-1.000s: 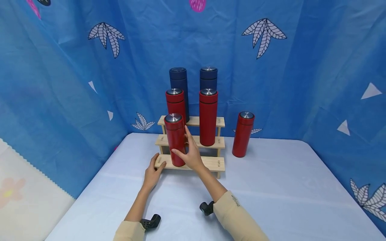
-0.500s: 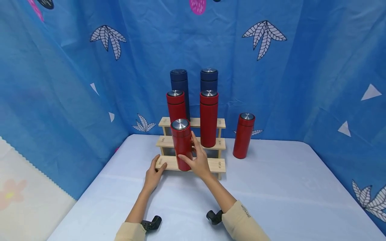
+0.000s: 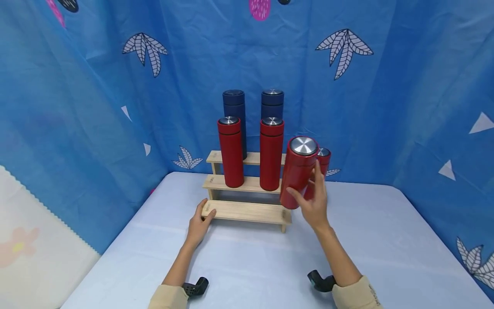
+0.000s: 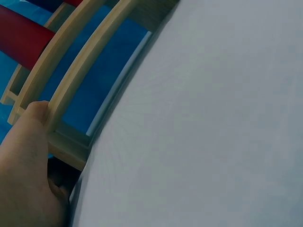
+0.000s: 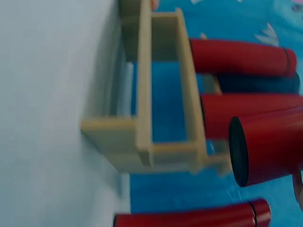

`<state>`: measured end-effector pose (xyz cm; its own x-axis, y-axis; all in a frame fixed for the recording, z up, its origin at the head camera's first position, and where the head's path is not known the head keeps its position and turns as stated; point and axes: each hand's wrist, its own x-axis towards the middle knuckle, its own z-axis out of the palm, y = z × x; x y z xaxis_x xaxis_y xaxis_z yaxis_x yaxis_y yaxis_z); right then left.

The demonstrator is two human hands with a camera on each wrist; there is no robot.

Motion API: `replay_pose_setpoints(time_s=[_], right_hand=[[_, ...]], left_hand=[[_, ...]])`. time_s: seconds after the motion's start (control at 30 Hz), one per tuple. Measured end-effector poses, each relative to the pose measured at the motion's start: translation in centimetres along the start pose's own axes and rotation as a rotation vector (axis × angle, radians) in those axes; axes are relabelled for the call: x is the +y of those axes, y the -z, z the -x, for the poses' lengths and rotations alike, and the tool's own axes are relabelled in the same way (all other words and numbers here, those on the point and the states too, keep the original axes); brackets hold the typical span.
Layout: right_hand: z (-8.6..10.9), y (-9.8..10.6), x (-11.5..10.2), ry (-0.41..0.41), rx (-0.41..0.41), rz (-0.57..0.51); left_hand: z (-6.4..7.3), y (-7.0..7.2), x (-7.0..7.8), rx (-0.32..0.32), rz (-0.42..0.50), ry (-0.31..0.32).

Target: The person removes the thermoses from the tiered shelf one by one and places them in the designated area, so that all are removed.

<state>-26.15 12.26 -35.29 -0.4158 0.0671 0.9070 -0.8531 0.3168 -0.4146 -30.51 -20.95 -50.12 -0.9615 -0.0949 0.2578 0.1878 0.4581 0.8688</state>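
My right hand [image 3: 316,204] grips a red thermos flask [image 3: 296,180] with a silver lid, held up off the rack at the right end of the lowest step. In the right wrist view that flask [image 5: 270,146] is tilted, its dark base showing. My left hand [image 3: 198,223] holds the left end of the lowest step of a wooden three-step rack [image 3: 247,211]; in the left wrist view its thumb [image 4: 37,111] lies over the board. Two red flasks, a left one [image 3: 231,154] and a right one [image 3: 272,156], stand upright on the middle step.
Two dark blue flasks, one left [image 3: 234,103] and one right [image 3: 272,103], stand on the top step. Another red flask [image 3: 323,159] stands on the white table [image 3: 247,262], partly hidden behind the held one. A blue patterned curtain [image 3: 193,86] hangs behind.
My right hand has lifted the red flask from the left part of the lowest step and carried it right, past the rack's right end. The left hand stays on the rack.
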Motion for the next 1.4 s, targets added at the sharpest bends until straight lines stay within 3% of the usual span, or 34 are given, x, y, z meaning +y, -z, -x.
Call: replay_pose_setpoints(time_s=[0.27,0.47,0.73,0.93,1.13,1.4], right_hand=[[-1.2,6.9,5.4,-0.065,0.167,0.295],[-0.9,9.6,9.0,-0.218,0.249,0.368],[0.4,11.1,14.7,-0.386,0.265,0.353],[2.0,11.4,17.9,-0.479,0.223,0.366],[3.7,11.5,18.8,-0.503,0.21,0.383],[4.0,11.0,18.5,-0.485,0.202,0.419]], left_hand=[[-0.1,-0.1,-0.2,-0.005,0.003,0.0],[-0.2,0.0,-0.3,-0.001,-0.007,-0.004],[-0.1,0.0,-0.3,-0.002,0.003,-0.005],[-0.1,-0.2,-0.3,-0.002,0.012,-0.007],[-0.1,-0.3,-0.2,-0.01,0.0,0.0],[0.0,0.1,0.1,-0.002,0.012,0.001]])
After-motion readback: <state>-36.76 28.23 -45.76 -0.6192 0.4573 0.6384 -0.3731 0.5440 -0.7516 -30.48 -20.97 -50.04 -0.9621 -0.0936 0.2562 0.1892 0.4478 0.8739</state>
